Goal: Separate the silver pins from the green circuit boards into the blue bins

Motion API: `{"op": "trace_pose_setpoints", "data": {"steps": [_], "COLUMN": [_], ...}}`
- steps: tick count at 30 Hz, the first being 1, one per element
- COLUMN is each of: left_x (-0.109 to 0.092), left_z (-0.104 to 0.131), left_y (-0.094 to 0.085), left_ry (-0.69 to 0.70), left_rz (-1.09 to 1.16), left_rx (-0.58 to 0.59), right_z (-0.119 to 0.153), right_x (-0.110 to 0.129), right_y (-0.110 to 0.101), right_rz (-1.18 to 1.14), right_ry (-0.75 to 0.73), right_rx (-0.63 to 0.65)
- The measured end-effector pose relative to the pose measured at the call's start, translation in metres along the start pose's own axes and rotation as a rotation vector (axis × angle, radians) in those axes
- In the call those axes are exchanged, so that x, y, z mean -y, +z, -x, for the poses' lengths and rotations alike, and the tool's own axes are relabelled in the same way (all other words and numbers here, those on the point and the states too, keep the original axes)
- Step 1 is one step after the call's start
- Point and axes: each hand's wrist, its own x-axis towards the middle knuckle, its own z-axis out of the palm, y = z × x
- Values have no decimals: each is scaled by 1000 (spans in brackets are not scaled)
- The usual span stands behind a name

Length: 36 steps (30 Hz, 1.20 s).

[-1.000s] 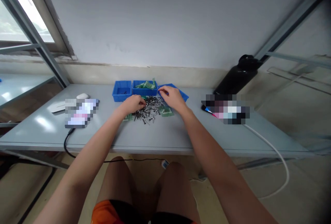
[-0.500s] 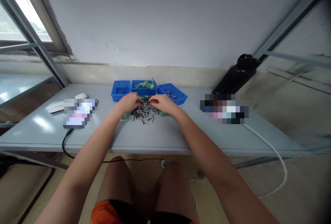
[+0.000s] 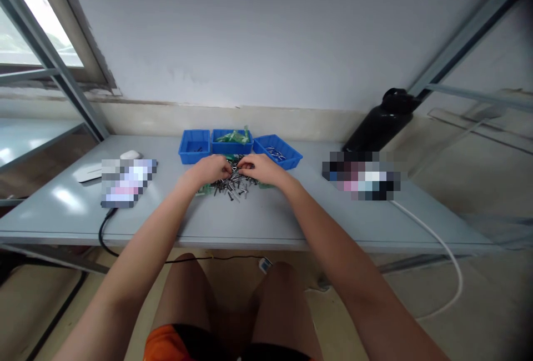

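Note:
A loose pile of screws [image 3: 235, 184], some silver and some dark, lies on the grey table with bits of green material at its edges. My left hand [image 3: 213, 168] is at the pile's left side, its fingers curled together among the screws. From the right, my right hand [image 3: 259, 166] reaches in with thumb and fingers pinched over the pile. Whatever either hand grips is too small to make out. Behind the hands stand a left blue bin [image 3: 194, 155] with a few dark pieces, a middle blue bin [image 3: 231, 149] holding green pieces, and a right blue bin [image 3: 287, 162] with silver screws.
On the table's left side lie a phone [image 3: 131, 180] with a black cable and a white case [image 3: 130, 155]. At the right, a black bottle [image 3: 381, 122] stands behind a blurred-out object [image 3: 362, 178] with a white cable. A wall rises behind the table [image 3: 245, 222].
My left hand has lowered slightly toward the pile and its fingers have curled in. My right hand has shifted only a little. Bins and pile look the same.

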Motion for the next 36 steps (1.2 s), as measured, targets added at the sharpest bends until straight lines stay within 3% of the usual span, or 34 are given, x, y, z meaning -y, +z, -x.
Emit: {"op": "trace_pose_setpoints", "data": {"steps": [16, 21, 25, 29, 36], "left_x": [10, -3, -22, -30, -23], "left_z": [1, 1, 0, -1, -3], "left_y": [7, 0, -6, -6, -8], "left_ry": [-20, 24, 32, 21, -58], "left_rz": [41, 55, 270, 491, 765], "left_rx": [-57, -125, -317, -347, -405], "right_z": [1, 1, 0, -1, 0], "right_x": [0, -3, -5, -6, -7], "right_y": [0, 1, 4, 6, -1], "right_rz": [9, -15, -82, -137, -220], "right_ry": [-10, -20, -44, -44, -39], "right_rx": [-9, -23, -28, -82, -197]}}
